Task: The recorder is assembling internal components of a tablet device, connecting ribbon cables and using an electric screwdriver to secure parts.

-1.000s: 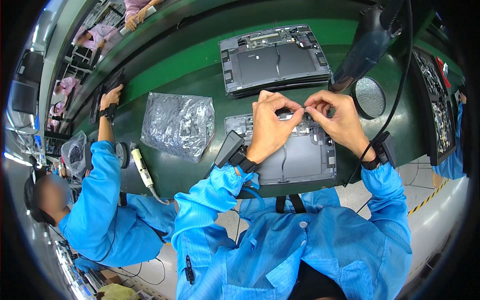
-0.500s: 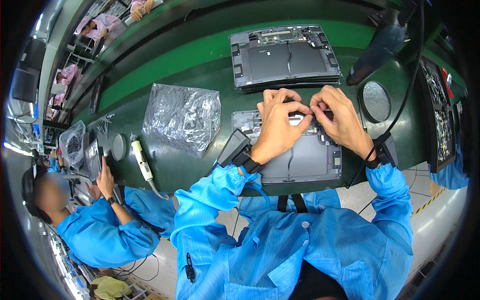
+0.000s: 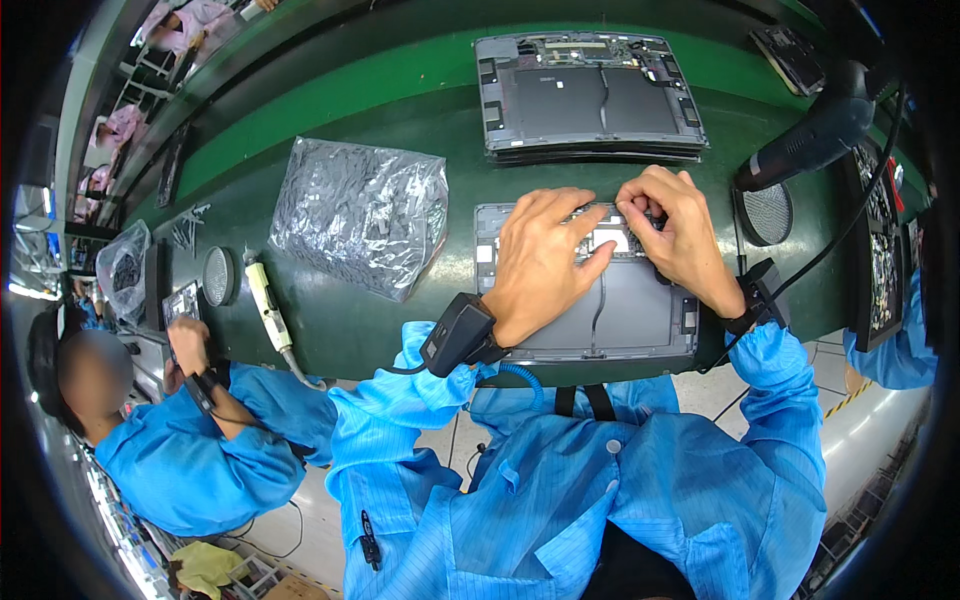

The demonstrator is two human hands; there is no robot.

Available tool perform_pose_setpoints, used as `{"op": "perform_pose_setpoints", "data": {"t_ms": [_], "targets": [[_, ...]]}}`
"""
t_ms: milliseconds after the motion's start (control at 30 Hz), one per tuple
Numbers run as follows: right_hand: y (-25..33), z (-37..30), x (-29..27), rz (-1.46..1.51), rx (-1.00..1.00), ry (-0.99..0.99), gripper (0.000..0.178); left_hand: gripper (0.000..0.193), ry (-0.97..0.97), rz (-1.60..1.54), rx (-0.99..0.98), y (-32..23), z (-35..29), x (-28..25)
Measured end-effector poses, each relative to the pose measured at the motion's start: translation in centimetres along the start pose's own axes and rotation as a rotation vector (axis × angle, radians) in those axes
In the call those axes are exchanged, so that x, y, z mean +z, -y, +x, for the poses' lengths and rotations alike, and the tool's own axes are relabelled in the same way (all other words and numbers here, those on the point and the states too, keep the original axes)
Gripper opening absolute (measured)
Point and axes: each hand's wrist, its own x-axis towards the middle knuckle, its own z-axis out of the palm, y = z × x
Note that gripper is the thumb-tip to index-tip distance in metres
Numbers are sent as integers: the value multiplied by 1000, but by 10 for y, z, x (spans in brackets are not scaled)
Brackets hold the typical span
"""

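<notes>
Slim grey rectangular laptop base (image 3: 650, 315) at 12 o'clock on dark-green tabletop (image 3: 375, 345): steady it lightly, left hand (image 3: 545, 268) grip apart; right hand (image 3: 683, 238) grip at its 1 o'clock, can't tell if clamped, go gently.

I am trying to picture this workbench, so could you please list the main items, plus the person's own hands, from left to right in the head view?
Small clear bag, round mesh dish, pale handheld tool, large clear bag of dark pieces, left hand, right hand, second mesh dish, black parts tray.
</notes>
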Motion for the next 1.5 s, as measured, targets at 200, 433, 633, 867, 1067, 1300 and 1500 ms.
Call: {"op": "perform_pose_setpoints", "data": {"t_ms": [200,433,633,867,1067,1300,1500], "targets": [[-1,1,4,-1,58,-38,8,35,-20,-40,-5,2,-1,2],[7,4,3,-16,14,-30,10,34,-16,-14,35,4,-4,4],[14,5,4,-69,3,-25,12,35,37,114,75,1,-7,9],[14,6,5,-195,-126,-49,13,41,62,243,113,-1,-9,14],[11,6,4,-203,-179,-33,12,40,93,256,102,-2,-9,16],[8,4,3,-56,-56,1,11,40,90,240,100,-3,-9,15],[11,4,4,-108,-76,20,12,39,80,266,103,-1,-10,19]]}}
